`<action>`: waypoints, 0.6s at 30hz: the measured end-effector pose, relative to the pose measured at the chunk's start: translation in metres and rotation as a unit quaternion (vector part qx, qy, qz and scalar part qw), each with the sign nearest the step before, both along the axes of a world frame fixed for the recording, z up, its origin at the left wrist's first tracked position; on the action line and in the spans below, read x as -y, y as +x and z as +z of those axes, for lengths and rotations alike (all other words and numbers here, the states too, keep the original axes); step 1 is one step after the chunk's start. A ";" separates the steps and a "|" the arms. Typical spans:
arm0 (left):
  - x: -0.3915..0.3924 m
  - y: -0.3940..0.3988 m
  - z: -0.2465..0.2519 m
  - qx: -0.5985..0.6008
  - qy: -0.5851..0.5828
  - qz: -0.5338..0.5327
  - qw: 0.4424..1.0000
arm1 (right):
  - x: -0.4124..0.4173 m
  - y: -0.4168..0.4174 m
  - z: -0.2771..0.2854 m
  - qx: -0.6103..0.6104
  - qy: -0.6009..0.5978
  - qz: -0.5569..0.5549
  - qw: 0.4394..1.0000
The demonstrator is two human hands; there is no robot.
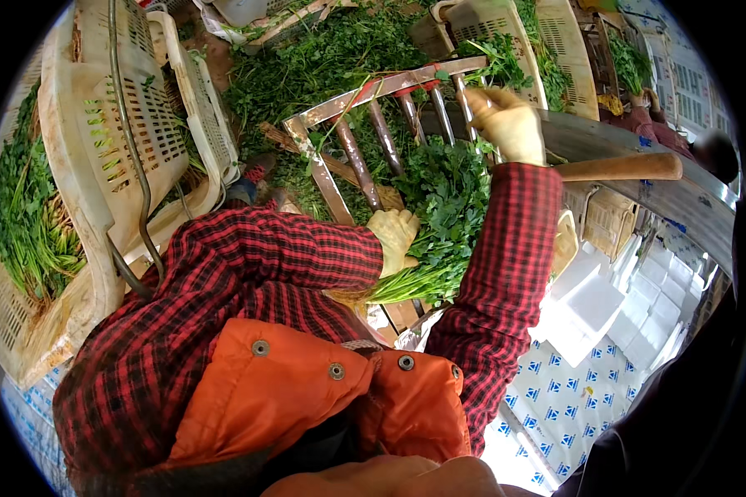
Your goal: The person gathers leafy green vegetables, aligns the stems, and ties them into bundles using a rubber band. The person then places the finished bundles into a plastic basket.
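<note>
A bunch of leafy green herbs, likely coriander (451,192), lies across a metal rack with round bars (363,164). Its pale stems (416,282) point toward me, and brownish roots show beside my left sleeve. My left hand (395,239), in a pale yellow glove, grips the bunch at its stem side, the fingers curled. Higher up and to the right, my gloved right hand (510,121) is above the rack's far bars, its fingers bent and blurred. Whether anything is between those fingers cannot be told.
Plastic crates (130,130) of greens stand at left, another crate (516,43) at the far right. Loose greens (323,56) cover the floor beyond the rack. A wooden handle (621,168) juts out by a metal ledge (634,140). White foam boxes (581,304) lie below. Another person (653,127) is at upper right.
</note>
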State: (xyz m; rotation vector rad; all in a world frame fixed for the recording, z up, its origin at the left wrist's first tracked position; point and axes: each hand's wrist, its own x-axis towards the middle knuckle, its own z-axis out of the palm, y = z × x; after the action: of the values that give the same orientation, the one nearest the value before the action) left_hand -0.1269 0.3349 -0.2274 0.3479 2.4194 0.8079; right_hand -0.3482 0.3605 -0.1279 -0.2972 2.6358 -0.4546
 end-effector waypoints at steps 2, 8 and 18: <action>-0.003 0.007 -0.009 -0.045 -0.005 0.032 0.998 | 0.017 0.025 -0.024 0.081 0.199 0.067 0.974; -0.011 0.008 -0.014 -0.058 -0.026 0.025 0.998 | 0.016 0.031 -0.090 0.116 0.317 0.123 0.933; -0.002 -0.003 0.004 0.009 -0.019 0.030 0.999 | -0.010 -0.011 0.096 -0.282 -0.466 -0.028 0.838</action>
State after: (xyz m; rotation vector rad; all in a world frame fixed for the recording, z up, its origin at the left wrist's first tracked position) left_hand -0.1295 0.3370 -0.2237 0.2529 2.4346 0.7862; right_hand -0.3590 0.3703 -0.0324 -0.7371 2.7216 -1.9274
